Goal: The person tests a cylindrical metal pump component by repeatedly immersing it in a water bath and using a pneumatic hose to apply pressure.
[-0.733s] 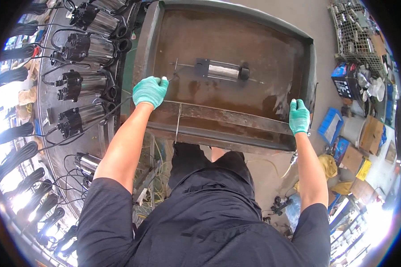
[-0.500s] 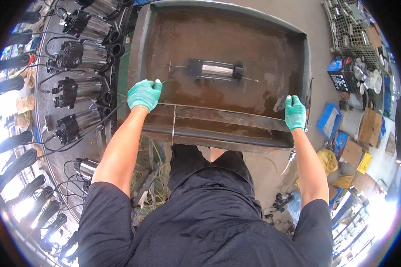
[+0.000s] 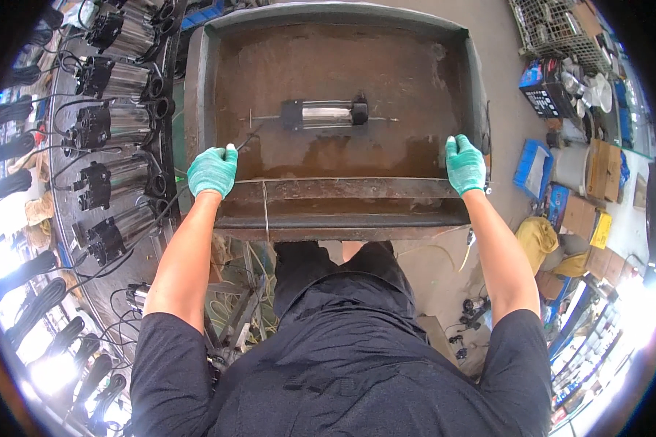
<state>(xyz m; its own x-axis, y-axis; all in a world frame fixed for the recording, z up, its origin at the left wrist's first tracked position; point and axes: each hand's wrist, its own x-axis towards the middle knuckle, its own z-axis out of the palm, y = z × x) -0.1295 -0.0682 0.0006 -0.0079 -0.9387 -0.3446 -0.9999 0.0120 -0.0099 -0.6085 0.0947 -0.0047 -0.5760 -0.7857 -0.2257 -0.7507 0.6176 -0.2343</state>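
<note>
A shallow metal tank with brownish water stands in front of me. A black-and-silver cylindrical pump lies in the water, a thin rod sticking out at each end. My left hand, in a green glove, is closed at the tank's left front, around the black cable that runs toward the pump. My right hand, gloved alike, is closed at the right wall, thumb and forefinger upward. What it grips, if anything, is hidden. A flat bar crosses the tank's front between the hands.
Several similar pumps with coiled cables line a bench on the left. To the right are a wire basket, a blue crate, cardboard boxes and a yellow cloth. Loose tubing hangs below the tank's left front.
My view has turned slightly, so the tank and pump sit further left in the picture and look straighter. Both hands stay closed at about the same places on the tank.
</note>
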